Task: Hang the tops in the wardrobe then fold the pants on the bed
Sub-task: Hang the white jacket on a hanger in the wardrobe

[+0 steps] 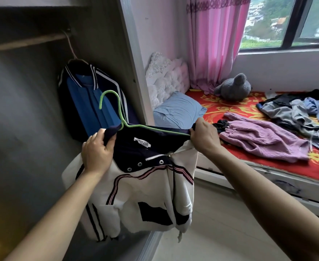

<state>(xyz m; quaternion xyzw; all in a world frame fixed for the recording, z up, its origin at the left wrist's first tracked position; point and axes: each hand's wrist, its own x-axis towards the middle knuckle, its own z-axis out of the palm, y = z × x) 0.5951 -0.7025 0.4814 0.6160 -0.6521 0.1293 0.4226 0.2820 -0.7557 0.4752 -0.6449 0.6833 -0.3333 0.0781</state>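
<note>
Green hanger [120, 110] partly hidden inside jacket [145, 194] collar; clothes pile [296, 112], perhaps pants, cut off right

One wide-angle camera, worn on the person's head, looks forward and down. Both forearms enter from the near bottom edge, close to the lens, so the left hand [96, 150] and right hand [204, 137], gripping the white jacket [145, 196], fall at mid-frame. The view faces the wardrobe [23, 110], whose open inside fills the left half at close range, while the bed [267, 178] runs along the right side to the far window [267, 21] at top right. Straight edges bow outward toward the frame's borders
</note>
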